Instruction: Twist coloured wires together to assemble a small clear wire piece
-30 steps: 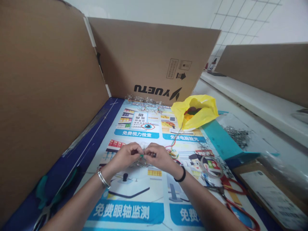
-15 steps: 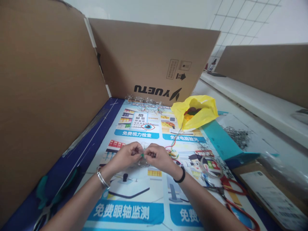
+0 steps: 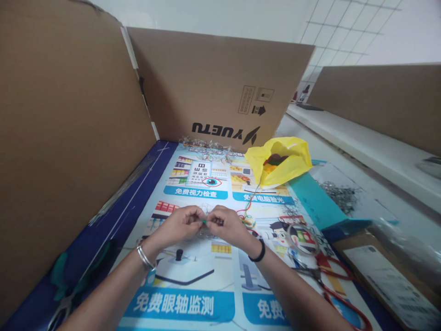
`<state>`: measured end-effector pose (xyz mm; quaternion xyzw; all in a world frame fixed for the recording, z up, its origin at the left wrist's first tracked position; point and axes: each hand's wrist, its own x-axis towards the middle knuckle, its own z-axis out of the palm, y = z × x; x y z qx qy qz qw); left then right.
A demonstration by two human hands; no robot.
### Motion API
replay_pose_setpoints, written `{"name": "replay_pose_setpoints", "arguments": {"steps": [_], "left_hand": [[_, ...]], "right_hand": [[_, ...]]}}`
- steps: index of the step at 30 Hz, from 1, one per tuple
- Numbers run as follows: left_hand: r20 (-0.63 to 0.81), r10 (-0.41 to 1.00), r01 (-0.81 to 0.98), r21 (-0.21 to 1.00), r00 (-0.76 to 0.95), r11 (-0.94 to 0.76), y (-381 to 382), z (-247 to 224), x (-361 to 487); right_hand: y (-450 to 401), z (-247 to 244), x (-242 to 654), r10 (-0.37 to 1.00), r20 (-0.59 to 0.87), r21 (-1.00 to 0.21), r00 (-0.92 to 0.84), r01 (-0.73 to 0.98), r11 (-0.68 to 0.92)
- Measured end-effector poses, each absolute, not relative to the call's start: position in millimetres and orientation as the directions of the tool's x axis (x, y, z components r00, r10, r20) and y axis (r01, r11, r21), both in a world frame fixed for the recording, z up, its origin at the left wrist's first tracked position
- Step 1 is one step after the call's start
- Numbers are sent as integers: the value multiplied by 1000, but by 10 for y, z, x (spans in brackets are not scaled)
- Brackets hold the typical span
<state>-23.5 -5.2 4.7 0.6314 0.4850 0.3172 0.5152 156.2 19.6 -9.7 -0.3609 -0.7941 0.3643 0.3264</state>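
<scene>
Over the middle of the printed sheet, my left hand (image 3: 190,219) and my right hand (image 3: 220,221) meet with fingertips pinched close together. Between them shows a short bit of green strand (image 3: 204,222), pinched from both sides; its ends are hidden by the fingers. Thin clear or silvery loops, too fine to make out, lie just around and below the fingertips. Red, yellow and green strands (image 3: 248,221) lie right beside my right hand and run up to the yellow bag (image 3: 289,158).
Red-handled scissors (image 3: 320,276) and a clear roll of tape (image 3: 303,239) lie right. Green-handled pliers (image 3: 64,294) are at lower left, near thin metal rods (image 3: 117,195). Cardboard panels (image 3: 206,82) stand left and behind. A pile of small metal pieces (image 3: 339,195) and a brown box (image 3: 386,271) sit right.
The fingertips have drawn slightly apart, and a little more of the green strand shows between them. Both arms stay almost in place.
</scene>
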Motion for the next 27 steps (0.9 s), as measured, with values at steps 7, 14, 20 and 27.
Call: {"name": "replay_pose_setpoints", "arguments": {"steps": [7,14,20,27], "left_hand": [[-83,949,301,953,305,-14,-47,61,-230],[19,970,529,835,241,-148,-53,79,-251],[154,973,932,293,172,-211,-62,73,-257],[85,949,949,61,304,-309,-159,171,-235]], "right_hand": [[202,-136,1572,806,264,-816,-529,323,479],[189,-102,1566,811,265,-809,-521,337,481],[199,-73,1573,806,332,-748,-490,383,542],[251,-108,1612,819,395,-696,-415,447,562]]}}
